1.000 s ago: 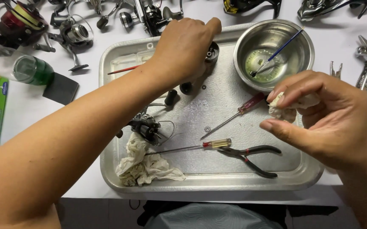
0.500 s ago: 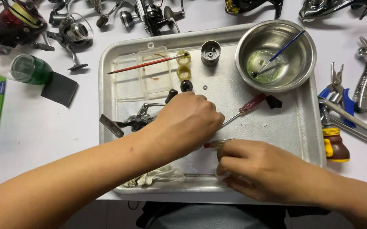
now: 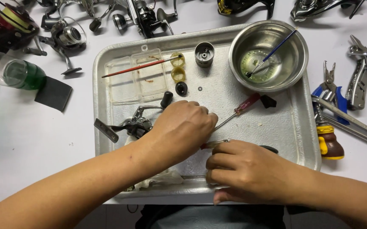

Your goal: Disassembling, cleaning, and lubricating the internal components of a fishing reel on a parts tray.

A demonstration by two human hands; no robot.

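On the white table [image 3: 43, 140], both curled hands' grips are hidden over a metal tray [image 3: 293, 140] amid tools.

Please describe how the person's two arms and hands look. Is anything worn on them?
Both forearms are bare: no sleeves, gloves, watch or bracelets show. The left hand and right hand carry no visible rings. The left forearm has a small dark mark on it. Fingernails are short and unpainted where visible.
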